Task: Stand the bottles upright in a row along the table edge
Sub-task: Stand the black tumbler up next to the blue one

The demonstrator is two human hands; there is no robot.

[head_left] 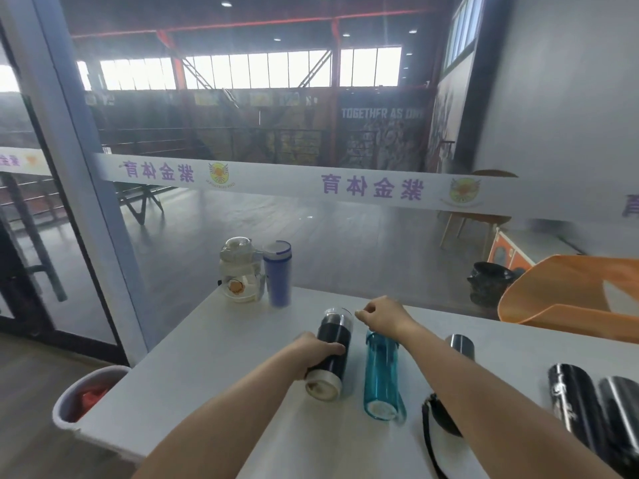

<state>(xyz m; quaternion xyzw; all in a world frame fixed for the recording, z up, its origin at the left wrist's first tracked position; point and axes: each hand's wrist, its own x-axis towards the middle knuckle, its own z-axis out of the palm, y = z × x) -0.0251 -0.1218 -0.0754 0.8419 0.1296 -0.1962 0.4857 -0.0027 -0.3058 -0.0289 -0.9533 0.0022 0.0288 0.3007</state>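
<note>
A dark navy bottle [331, 357] with silver ends is tilted on the white table [214, 347], and my left hand [318, 350] grips its side. My right hand [377, 314] hovers just past its cap, fingers curled with nothing in them. A teal bottle [380, 378] lies under my right forearm. At the far edge stand a clear bottle [240, 271] with a white lid and a blue tumbler [278, 273]. Two black bottles [574, 402] [622, 409] lie at the right, and a steel bottle [460, 344] shows behind my arm.
A glass wall with a white banner [345, 184] runs just behind the table's far edge. An orange chair back [570, 295] stands at the right. A white bin [86, 395] sits below the table's left corner. A black strap [432, 444] lies near the front.
</note>
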